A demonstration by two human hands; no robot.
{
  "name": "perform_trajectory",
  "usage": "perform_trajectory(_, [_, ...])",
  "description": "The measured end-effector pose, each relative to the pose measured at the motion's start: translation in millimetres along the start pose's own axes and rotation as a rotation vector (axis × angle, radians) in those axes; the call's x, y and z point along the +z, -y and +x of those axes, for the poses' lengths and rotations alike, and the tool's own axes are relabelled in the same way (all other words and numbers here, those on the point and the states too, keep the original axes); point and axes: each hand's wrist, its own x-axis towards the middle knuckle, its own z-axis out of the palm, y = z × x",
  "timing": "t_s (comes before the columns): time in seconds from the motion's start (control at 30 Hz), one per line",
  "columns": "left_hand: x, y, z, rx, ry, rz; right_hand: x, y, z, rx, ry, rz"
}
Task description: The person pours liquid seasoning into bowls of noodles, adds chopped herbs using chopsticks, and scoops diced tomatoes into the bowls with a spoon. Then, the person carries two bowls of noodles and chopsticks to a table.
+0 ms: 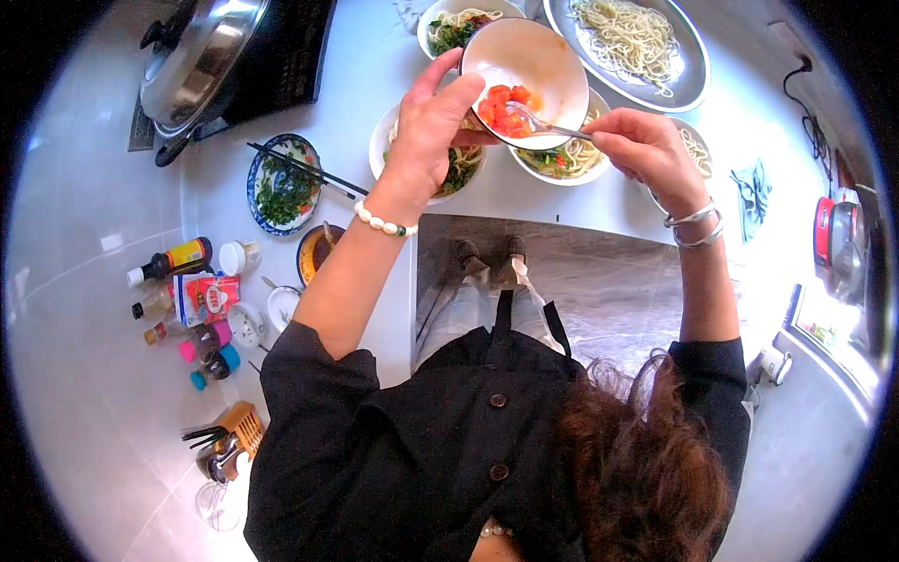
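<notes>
My left hand [433,126] grips a white bowl [538,64] with a dark rim, tilted over the counter. Chopped red pieces [501,110], which look like tomato, lie low inside it. Between the fingers of my right hand [651,155] is the handle of a metal spoon [560,129], its head among the red pieces. Below and around the held bowl stand several bowls of noodles with greens, among them a left bowl [379,142], a far bowl [429,21] and a middle bowl [567,169]. The held bowl partly hides them.
A large dish [695,70] of plain noodles sits at the far right. On the left are a plate of chopped greens [286,192] with chopsticks [314,171] across it, a lidded pan [201,61] on a cooktop, seasoning bottles [173,260] and a brown-sauce bowl [314,253].
</notes>
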Motion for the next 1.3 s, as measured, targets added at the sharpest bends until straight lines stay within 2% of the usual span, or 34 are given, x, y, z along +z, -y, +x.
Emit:
perform_trajectory(0.07, [4.7, -1.0, -2.9, 0.014, 0.012, -0.012, 2.4, -2.7, -5.0, 0.06, -0.003, 0.168])
perform_trajectory(0.3, [16.9, 1.9, -10.0, -0.017, -0.002, 0.011, 4.4, -9.6, -11.9, 0.001, 0.008, 0.172])
perform_trajectory(0.4, [15.9, 4.8, -9.9, -0.01, 0.029, -0.038, -3.2, -10.9, -14.6, 0.141, -0.004, 0.301])
perform_trajectory(0.5, [9.4, 11.9, -4.1, -0.006, 0.02, -0.103, -13.7, -11.2, -19.3, 0.162, -0.02, 0.366])
perform_trajectory(0.77, [-23.9, 21.6, 1.6, -0.017, -0.048, -0.192, -36.4, -13.0, -28.2, 0.084, -0.167, 0.285])
perform_trajectory(0.9, [-40.3, 12.2, -2.8, 0.003, -0.02, -0.181, -38.2, -43.3, -18.9, 0.021, -0.272, 0.015])
perform_trajectory(1.07, [-45.0, 12.4, -5.3, 0.004, -0.05, -0.156, -13.0, -68.8, -7.6, -0.25, -0.486, -0.655])
perform_trajectory(1.17, [-43.2, 13.6, -6.8, -0.004, -0.079, -0.148, -8.4, -66.9, -10.6, -0.357, -0.544, -0.884])
perform_trajectory(1.27, [-37.0, 17.2, -5.8, -0.006, -0.086, -0.138, -5.0, -49.6, -22.9, -0.274, -0.516, -1.019])
perform_trajectory(1.3, [-35.0, 19.2, -3.7, -0.004, -0.084, -0.133, -6.6, -47.3, -25.8, -0.352, -0.553, -0.944])
